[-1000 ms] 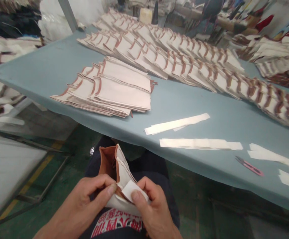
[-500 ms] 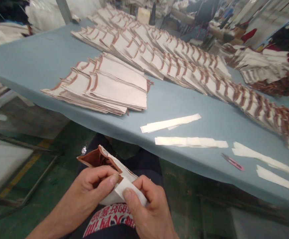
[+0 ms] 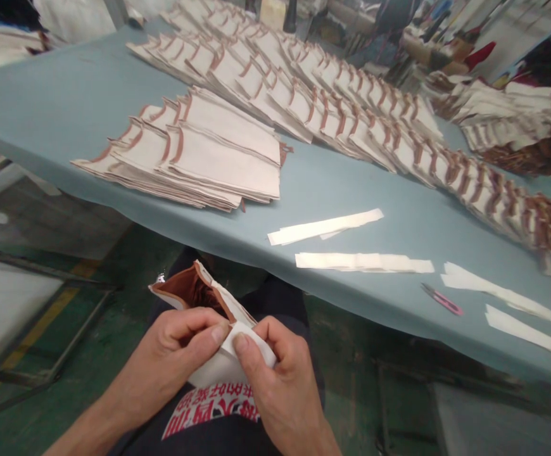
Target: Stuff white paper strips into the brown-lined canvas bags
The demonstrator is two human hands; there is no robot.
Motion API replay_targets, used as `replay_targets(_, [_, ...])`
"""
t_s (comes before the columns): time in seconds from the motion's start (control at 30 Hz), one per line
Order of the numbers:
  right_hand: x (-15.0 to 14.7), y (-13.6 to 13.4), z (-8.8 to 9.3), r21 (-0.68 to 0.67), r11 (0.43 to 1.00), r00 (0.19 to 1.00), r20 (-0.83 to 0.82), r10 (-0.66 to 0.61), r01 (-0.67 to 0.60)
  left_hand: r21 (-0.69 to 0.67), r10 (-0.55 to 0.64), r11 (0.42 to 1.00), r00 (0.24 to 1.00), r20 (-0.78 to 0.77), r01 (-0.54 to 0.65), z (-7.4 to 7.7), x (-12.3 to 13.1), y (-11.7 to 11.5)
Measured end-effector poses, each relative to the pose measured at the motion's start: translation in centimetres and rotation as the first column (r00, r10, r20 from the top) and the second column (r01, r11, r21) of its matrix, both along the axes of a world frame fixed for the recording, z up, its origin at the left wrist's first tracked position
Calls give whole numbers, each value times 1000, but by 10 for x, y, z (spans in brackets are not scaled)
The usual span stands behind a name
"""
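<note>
Above my lap is a cream fabric pouch (image 3: 179, 286) with a brown lining, its mouth gaping toward the upper left. My left hand (image 3: 178, 351) is closed, thumb and finger pinching the pouch's brown-trimmed edge. A short white strip (image 3: 238, 328) lies against that same edge, its near end by my left fingertips. My right hand (image 3: 280, 373) is closed too, with the thumb pressing on top of the strip and the fingers behind it. Whether the right fingers also grip the pouch is hidden. The lower part of the pouch is partly covered by both hands.
A blue-green table (image 3: 351, 190) slopes across the view. On it lie stacked cream pieces with brown edges (image 3: 228, 158), long overlapping rows (image 3: 332, 114), several white strips (image 3: 363, 261) and pink thread snips (image 3: 443, 299). A metal frame (image 3: 73, 345) stands at lower left.
The white strip and right hand have shifted slightly up and closer to my left fingertips. The pouch sits a little higher in view and its mouth looks wider. The table appears slightly higher too.
</note>
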State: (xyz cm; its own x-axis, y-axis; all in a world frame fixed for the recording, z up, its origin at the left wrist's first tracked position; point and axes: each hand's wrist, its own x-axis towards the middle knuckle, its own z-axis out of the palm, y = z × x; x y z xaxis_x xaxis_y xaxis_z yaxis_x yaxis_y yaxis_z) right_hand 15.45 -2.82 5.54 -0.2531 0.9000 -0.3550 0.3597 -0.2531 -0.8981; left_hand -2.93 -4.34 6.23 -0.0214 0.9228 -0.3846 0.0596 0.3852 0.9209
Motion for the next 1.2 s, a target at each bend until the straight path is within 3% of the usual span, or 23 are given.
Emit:
replay_targets(0.47, [-6,8,3,44,999,998,68,-15,12,-26,14,1000,1000,12,-14,-15,-1,-3])
replay_targets(0.67, [-9,8,-2,80,997,997,72,-8,2,-112,75,992,974,212,-52,-37,-7,-13])
replay_targets(0.8, [-10,8,-10,117,993,996,84,2,-12,-211,121,976,950,289,-60,-42,-10,-14])
replay_targets(0.97, [-9,9,-13,236,971,996,86,10,-30,-224,102,974,946,308,-32,-45,-13,-14])
replay_targets(1.2, [-4,8,-18,212,977,999,31,9,-15,-94,-52,993,970,239,76,-37,-8,-11])
